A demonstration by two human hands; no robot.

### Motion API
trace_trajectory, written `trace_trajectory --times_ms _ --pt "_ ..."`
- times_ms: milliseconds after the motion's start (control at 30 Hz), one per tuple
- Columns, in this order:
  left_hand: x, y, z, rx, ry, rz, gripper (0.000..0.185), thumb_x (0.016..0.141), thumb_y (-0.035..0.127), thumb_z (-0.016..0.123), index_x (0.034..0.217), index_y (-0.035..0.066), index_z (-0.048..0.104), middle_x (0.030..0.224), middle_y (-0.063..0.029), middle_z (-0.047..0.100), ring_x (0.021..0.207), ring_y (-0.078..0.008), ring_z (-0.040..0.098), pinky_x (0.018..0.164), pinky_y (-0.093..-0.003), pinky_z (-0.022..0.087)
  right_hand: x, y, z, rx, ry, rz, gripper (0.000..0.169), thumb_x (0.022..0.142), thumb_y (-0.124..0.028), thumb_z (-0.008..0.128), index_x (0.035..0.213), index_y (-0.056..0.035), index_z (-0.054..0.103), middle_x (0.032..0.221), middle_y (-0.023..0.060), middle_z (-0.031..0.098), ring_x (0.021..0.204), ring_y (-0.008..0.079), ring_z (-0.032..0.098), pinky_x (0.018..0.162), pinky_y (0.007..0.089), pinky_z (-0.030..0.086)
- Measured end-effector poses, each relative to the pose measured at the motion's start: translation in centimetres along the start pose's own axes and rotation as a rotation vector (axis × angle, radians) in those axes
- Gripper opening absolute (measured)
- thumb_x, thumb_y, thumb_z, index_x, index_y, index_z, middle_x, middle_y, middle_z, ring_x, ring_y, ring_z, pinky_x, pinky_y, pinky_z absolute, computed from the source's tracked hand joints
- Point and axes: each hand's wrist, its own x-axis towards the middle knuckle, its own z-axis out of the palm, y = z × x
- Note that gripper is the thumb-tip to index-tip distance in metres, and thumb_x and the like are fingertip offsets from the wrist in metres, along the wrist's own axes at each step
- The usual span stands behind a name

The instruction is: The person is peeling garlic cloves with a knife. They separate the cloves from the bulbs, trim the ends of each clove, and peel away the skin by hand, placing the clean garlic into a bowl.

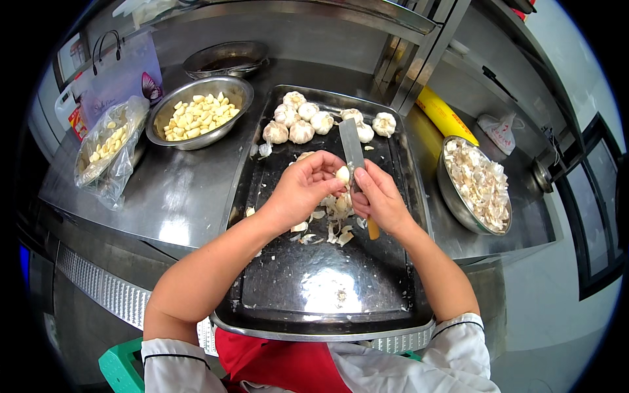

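Observation:
Between the thumb and fingers of my left hand [312, 189] is a pale peeled garlic clove [343, 174]. My right hand [381, 196] grips a knife with a broad metal blade [351, 140] and a yellowish handle; the blade points away from me, close beside the clove. Both hands are over a dark metal tray [324, 299]. Garlic skins [339, 209] lie beneath them, partly hidden by my fingers. Several whole garlic bulbs [301, 131] sit at the tray's far side.
Left of the tray stand a metal bowl of peeled cloves [201, 118] and a plastic-lined bowl with more cloves [109, 147]. Behind them is a dark-stained metal pan [226, 56]. To the right, a metal bowl holds garlic skins [476, 186] near a yellow roll [444, 115] and a shelf post [430, 56].

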Motion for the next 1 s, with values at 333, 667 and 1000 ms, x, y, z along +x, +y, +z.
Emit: trace_trajectory --times_ms 333,667,1000 --pt "0.0 -0.4 0.1 0.121 0.043 0.025 0.021 0.087 0.002 0.06 0.106 0.0 0.053 0.098 -0.0042 0.058 0.089 -0.0093 0.059 0.081 -0.0245 0.05 0.1 0.0 0.0 -0.019 0.008 0.038 0.019 0.102 -0.027 0.04 0.097 -0.0095 0.046 0.059 -0.0065 0.03 0.046 0.0035 0.026 0.043 0.02 0.026" --pt "-0.3 0.1 0.5 0.382 0.095 0.079 0.018 0.086 0.0 0.06 0.103 0.001 0.054 0.093 -0.0021 0.058 0.085 -0.0069 0.057 0.077 -0.022 0.048 0.1 0.0 -0.1 -0.032 -0.009 0.049 0.019 0.099 -0.026 0.047 0.103 -0.0075 0.051 0.063 -0.0067 0.04 0.049 0.0011 0.035 0.043 0.0188 0.029" --pt "-0.6 -0.1 0.9 0.577 0.177 0.248 0.015 0.081 -0.001 0.062 0.095 -0.001 0.055 0.085 -0.0078 0.061 0.079 -0.0157 0.062 0.072 -0.0279 0.05 0.2 0.7 0.0 -0.371 0.082 -0.057 0.026 0.097 -0.028 0.05 0.101 -0.0035 0.056 0.068 -0.0021 0.048 0.058 0.0059 0.046 0.049 0.0237 0.038"
